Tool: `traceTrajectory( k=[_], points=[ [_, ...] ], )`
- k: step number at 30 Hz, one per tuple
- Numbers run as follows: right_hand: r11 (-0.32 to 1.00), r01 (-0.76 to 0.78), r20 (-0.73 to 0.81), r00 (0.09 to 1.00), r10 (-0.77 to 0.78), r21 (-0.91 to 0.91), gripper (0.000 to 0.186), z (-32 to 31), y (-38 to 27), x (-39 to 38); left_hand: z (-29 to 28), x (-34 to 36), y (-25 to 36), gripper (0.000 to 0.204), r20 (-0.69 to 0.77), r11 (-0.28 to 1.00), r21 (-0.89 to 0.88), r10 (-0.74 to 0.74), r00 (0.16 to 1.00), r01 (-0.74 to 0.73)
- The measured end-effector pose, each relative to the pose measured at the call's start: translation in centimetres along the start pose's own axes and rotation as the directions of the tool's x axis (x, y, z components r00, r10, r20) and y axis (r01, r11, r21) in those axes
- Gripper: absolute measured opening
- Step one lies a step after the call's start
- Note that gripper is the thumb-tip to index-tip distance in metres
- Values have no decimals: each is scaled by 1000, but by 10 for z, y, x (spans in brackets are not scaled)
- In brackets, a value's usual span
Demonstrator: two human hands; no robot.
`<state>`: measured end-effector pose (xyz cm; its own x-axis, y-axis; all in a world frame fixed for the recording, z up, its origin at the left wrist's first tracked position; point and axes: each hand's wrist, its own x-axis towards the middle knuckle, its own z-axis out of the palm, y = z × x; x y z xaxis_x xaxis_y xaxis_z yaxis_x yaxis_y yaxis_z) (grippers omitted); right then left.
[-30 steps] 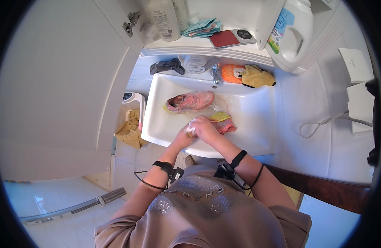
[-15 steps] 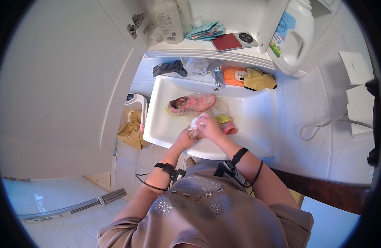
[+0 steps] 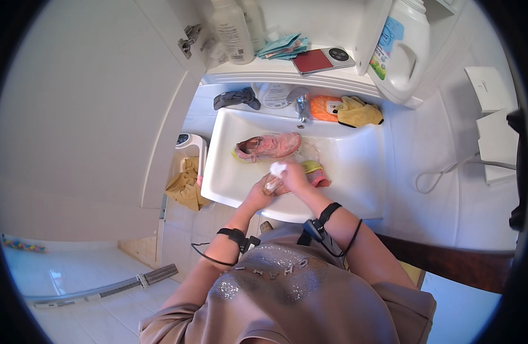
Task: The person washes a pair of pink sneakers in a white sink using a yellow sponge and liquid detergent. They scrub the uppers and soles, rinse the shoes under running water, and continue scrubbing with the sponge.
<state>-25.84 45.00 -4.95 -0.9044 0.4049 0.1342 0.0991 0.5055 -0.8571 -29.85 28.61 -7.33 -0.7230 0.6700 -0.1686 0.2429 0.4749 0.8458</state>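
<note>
At the front of the white sink (image 3: 361, 155), a wet pink shoe (image 3: 318, 176) with a yellow collar points its toe to the left. My left hand (image 3: 258, 196) is closed round the toe end of that shoe. Pinched in my right hand (image 3: 293, 175) is a small white wad (image 3: 277, 168), held over the front of the shoe; its kind is too blurred to tell. My right hand covers the middle of the shoe. Behind my hands, the matching pink shoe (image 3: 269, 147) lies in the basin, apart from both of them.
A faucet (image 3: 301, 109) stands at the sink's back, between a dark cloth (image 3: 236, 99), an orange package (image 3: 323, 108) and a yellow cloth (image 3: 360, 111). Overhead, an open cabinet shelf holds bottles (image 3: 232, 31) and a phone (image 3: 321, 61). Its door (image 3: 97, 114) fills the left.
My right hand has shifted slightly with the white wad, over the front of the shoe. My left hand keeps its hold. The whole view has moved a little.
</note>
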Motion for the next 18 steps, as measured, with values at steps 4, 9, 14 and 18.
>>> traceTrajectory(
  k=[4, 9, 14, 18],
  points=[
    [922, 387, 317, 873, -371, 13, 21, 8, -2, -8, -2, 4, -10, 69, 170, 930, 296, 175, 970, -219],
    [981, 103, 17, 995, -102, -162, 19, -15, 49, 2, -5, -5, 9, 69, 4, 998, -16, 53, 999, -52],
    [953, -170, 48, 981, 188, -249, 17, -28, 78, 5, -10, -12, 19, 73, 50, 999, 31, 14, 999, -16],
    [985, -5, 78, 997, 18, -172, 19, 1, 52, -4, -9, -10, 9, 72, 47, 994, 49, 98, 994, -100]
  ],
)
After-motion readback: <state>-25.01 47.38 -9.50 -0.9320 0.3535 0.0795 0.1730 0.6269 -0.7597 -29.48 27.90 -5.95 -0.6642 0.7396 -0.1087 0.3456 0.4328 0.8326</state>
